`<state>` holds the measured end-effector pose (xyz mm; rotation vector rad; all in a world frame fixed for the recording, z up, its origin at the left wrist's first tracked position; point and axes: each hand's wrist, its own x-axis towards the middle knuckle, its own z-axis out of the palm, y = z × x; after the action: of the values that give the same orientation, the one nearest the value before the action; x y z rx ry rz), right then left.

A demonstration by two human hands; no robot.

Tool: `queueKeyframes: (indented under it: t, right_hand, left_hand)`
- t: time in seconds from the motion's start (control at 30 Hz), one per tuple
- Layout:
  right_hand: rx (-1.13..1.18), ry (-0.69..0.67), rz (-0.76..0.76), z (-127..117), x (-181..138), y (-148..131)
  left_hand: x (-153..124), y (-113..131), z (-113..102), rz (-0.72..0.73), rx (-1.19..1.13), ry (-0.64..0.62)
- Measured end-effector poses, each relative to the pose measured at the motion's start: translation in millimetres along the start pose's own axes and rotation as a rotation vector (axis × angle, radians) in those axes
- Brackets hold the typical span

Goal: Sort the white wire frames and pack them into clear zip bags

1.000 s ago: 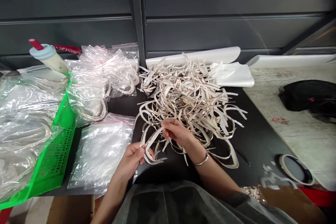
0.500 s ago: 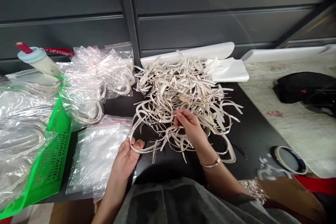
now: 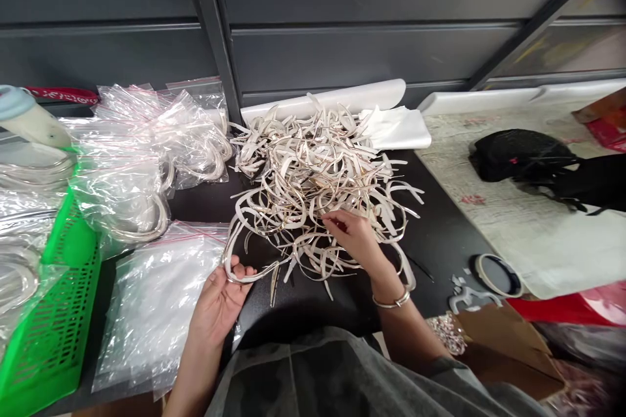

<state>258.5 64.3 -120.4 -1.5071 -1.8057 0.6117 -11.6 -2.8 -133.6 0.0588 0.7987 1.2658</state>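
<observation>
A heap of thin, curved white and metallic bands (image 3: pixel 317 156), shaped like headbands, lies tangled on a dark table. At its front left, my left hand (image 3: pixel 222 293) is palm up, with the fingers curled round the bend of a few curved bands (image 3: pixel 229 241). My right hand (image 3: pixel 355 241) is at the front middle of the heap, thumb and fingers pinched together; what is between the fingertips cannot be made out. Just left of my left hand lies a stack of clear zip bags (image 3: pixel 156 300).
To the left stand a green basket (image 3: pixel 73 300) and filled clear bags (image 3: pixel 132 189). A white roll (image 3: pixel 337 98) lies behind the heap. On the right are a tape roll (image 3: pixel 499 275), a black bag (image 3: pixel 523 153) and an open cardboard box (image 3: pixel 508 352).
The view has turned to the right, so things sit further left in it. My left hand now holds more bands together. My right hand stays pinched over the front of the heap.
</observation>
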Motion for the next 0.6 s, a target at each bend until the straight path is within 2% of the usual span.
queueKeyframes:
  t: [0.07,0.17,0.23,0.3,0.43,0.6]
  right_hand:
    - [0.0,-0.085,-0.015,10,4,-6]
    - [-0.205,-0.232,0.004,25,12,-12]
    - [-0.372,-0.27,0.019,32,18,-15]
    - [-0.436,-0.277,0.008,34,22,-17]
    - [-0.304,-0.287,-0.084,23,26,-19]
    - [0.104,-0.194,-0.124,4,27,-17]
  left_hand:
    - [-1,-1,2,0.035,0.067,-0.016]
    - [-2,-2,2,0.061,0.171,-0.019]
    - [-2,-2,1,0.058,0.219,-0.003]
    - [-3,-1,-1,0.05,0.245,0.003]
    - [-3,1,-3,0.048,0.261,-0.012]
    - [-2,1,1,0.037,0.263,-0.029]
